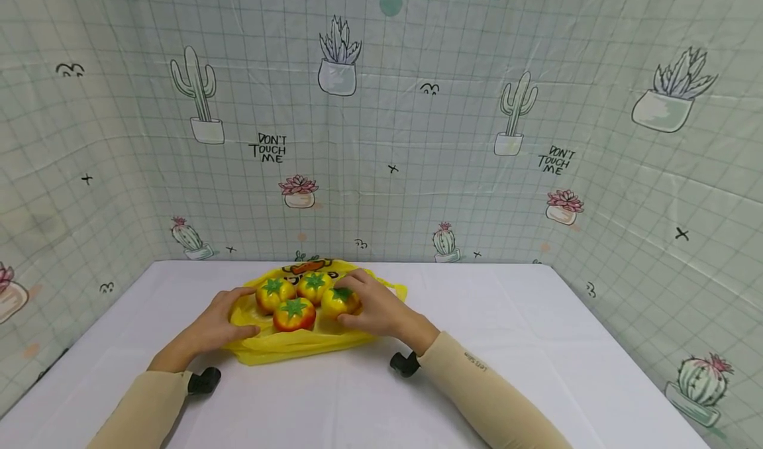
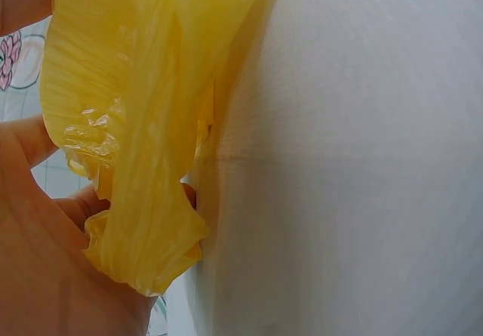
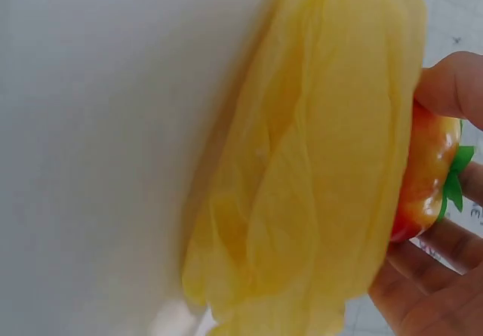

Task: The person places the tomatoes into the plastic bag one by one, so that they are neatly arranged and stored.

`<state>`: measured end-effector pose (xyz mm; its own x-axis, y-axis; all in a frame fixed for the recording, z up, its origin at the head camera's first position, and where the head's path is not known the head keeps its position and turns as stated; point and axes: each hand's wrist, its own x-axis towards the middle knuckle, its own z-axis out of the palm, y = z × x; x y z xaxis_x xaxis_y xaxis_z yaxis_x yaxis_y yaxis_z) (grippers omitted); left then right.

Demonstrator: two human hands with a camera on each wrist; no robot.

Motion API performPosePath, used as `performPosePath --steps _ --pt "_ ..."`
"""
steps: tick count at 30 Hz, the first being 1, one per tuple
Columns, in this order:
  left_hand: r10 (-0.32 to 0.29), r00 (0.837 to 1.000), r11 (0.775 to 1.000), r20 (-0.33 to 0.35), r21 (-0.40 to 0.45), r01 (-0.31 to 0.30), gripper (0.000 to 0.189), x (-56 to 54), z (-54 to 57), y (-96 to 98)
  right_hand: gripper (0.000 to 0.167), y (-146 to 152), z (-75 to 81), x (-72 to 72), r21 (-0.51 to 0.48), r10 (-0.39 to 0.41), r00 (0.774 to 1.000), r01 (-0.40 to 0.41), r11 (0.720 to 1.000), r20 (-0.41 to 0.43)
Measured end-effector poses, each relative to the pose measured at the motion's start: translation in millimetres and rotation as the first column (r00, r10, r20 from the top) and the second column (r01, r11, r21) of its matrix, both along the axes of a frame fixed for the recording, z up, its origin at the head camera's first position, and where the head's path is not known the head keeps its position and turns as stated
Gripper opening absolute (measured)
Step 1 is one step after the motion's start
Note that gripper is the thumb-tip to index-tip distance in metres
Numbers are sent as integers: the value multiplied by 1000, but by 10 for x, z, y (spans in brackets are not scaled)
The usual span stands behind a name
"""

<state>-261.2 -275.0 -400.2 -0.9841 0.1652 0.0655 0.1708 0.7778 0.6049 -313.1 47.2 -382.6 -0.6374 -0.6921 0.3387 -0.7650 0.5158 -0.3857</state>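
Observation:
A yellow plastic bag (image 1: pixel 280 349) lies spread on the table with several shiny yellow-red tomatoes with green leafy tops on it. My right hand (image 1: pixel 377 303) grips the rightmost tomato (image 1: pixel 335 303), thumb on the near side and fingers on the far side; the right wrist view shows that tomato (image 3: pixel 426 174) behind the bag's raised side. My left hand (image 1: pixel 216 323) curves loosely about the bag's left end, thumb and fingers apart. In the left wrist view, crumpled bag plastic (image 2: pixel 151 200) hides part of its fingers. The front tomato (image 1: pixel 295 315) is the reddest.
A white cloth covers the table (image 1: pixel 477 369). Cactus-printed grid sheets (image 1: pixel 393 124) hang behind and at both sides. Two more tomatoes, a left one (image 1: pixel 275 295) and a back one (image 1: pixel 314 287), sit near the bag's far side. Black straps circle both wrists.

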Motion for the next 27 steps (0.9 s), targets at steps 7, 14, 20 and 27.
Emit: performPosePath --steps 7,14,20,27 --pt "0 1000 1000 3 -3 0 80 -5 -5 8 49 -51 -48 -2 51 -16 1000 16 999 -16" --pt "2 1000 1000 -1 -14 -2 81 -28 -7 -8 49 -56 -66 -19 84 -34 996 41 996 -82" --pt "3 1000 1000 -2 -11 -3 81 -22 -19 -19 47 -73 -84 -24 92 -32 996 40 995 -78" --pt "-4 1000 1000 -15 2 4 79 -20 -33 -11 47 -75 -101 6 124 -55 998 55 991 -5"
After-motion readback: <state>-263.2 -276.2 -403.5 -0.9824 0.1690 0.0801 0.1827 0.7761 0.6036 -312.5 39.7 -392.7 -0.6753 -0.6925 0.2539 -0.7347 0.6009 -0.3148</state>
